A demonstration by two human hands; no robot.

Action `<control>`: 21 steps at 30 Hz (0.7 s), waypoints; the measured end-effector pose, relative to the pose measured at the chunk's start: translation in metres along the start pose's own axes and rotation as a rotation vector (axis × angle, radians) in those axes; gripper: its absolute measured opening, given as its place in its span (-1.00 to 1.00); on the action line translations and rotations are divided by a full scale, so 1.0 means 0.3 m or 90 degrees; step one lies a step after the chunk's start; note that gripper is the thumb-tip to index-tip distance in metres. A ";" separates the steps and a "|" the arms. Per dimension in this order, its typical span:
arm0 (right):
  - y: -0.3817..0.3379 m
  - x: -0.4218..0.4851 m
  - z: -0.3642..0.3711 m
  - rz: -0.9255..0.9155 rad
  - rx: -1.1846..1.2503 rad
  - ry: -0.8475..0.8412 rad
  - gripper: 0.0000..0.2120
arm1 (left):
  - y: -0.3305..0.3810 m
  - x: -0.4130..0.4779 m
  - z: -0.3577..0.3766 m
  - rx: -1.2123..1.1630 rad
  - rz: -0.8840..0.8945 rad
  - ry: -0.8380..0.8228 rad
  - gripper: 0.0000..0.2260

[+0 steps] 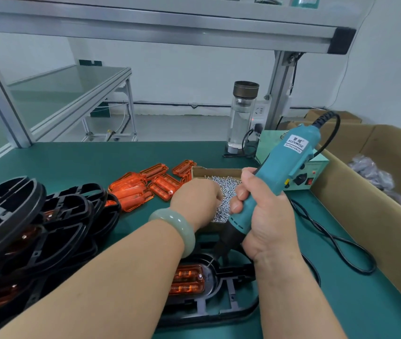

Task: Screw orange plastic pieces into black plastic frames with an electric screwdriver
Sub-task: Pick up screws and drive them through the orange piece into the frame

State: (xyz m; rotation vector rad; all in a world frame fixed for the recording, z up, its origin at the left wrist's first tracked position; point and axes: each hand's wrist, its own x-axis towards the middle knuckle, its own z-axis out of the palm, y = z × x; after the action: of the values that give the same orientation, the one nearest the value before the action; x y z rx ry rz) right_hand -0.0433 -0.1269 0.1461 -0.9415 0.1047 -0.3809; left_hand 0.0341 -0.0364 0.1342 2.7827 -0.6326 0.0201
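Note:
My right hand (263,216) grips a teal electric screwdriver (282,174), tilted with its black nose and thin bit pointing down at a black plastic frame (231,307) on the mat in front of me. An orange plastic piece (187,280) sits in that frame, with a screw at its right edge. My left hand (194,199), a pale green bangle on its wrist, reaches into a small cardboard box of silver screws (226,192); its fingertips are hidden behind the hand.
A stack of black frames (35,228) with orange pieces fitted lies at the left. Loose orange pieces (145,184) lie behind my left hand. A glass bottle (242,113), the teal power unit (312,174) and a large cardboard box (378,192) stand at the right.

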 end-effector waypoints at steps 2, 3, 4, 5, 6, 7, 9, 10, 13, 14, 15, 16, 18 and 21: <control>0.000 0.003 -0.002 0.001 0.002 0.005 -0.87 | -0.001 -0.011 -0.016 -0.054 -0.007 0.039 -0.84; -0.001 0.004 -0.003 0.000 0.003 0.008 -0.87 | -0.001 -0.013 -0.023 -0.070 -0.011 0.054 -0.84; -0.002 0.005 -0.006 -0.001 0.005 0.010 -0.87 | -0.002 -0.015 -0.030 -0.086 -0.013 0.065 -0.83; -0.003 0.005 -0.007 -0.002 0.006 0.011 -0.87 | -0.003 -0.017 -0.034 -0.103 -0.015 0.073 -0.81; -0.004 0.005 -0.009 0.000 0.009 0.012 -0.88 | -0.005 -0.019 -0.037 -0.120 -0.018 0.078 -0.77; -0.005 0.005 -0.011 0.002 0.013 0.012 -0.88 | -0.008 -0.021 -0.038 -0.139 -0.022 0.083 -0.73; -0.004 0.006 -0.012 0.004 0.022 0.012 -0.87 | -0.012 -0.024 -0.035 -0.190 -0.032 0.108 -0.71; -0.003 0.007 -0.011 0.004 0.024 0.013 -0.86 | -0.011 -0.026 -0.034 -0.219 -0.036 0.123 -0.72; -0.002 0.008 -0.010 0.001 0.029 0.018 -0.85 | -0.007 -0.028 -0.026 -0.275 -0.049 0.152 -0.77; -0.002 0.009 -0.010 0.000 0.030 0.019 -0.85 | -0.007 -0.026 -0.024 -0.286 -0.053 0.155 -0.79; -0.002 0.009 -0.011 0.000 0.029 0.020 -0.85 | -0.008 -0.024 -0.023 -0.301 -0.058 0.153 -0.80; -0.002 0.010 -0.012 0.000 0.029 0.020 -0.85 | -0.009 -0.022 -0.023 -0.319 -0.065 0.152 -0.82; -0.003 0.010 -0.014 0.002 0.031 0.022 -0.84 | -0.014 -0.018 -0.026 -0.350 -0.081 0.158 -0.85; -0.003 0.011 -0.014 0.002 0.035 0.025 -0.85 | -0.021 -0.015 -0.031 -0.389 -0.118 0.186 -0.88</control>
State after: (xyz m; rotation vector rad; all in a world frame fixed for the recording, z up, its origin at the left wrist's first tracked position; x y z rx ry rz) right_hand -0.0416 -0.1318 0.1447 -0.8806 0.1303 -0.3977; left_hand 0.0331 -0.0263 0.1411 2.1761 -0.2472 0.1635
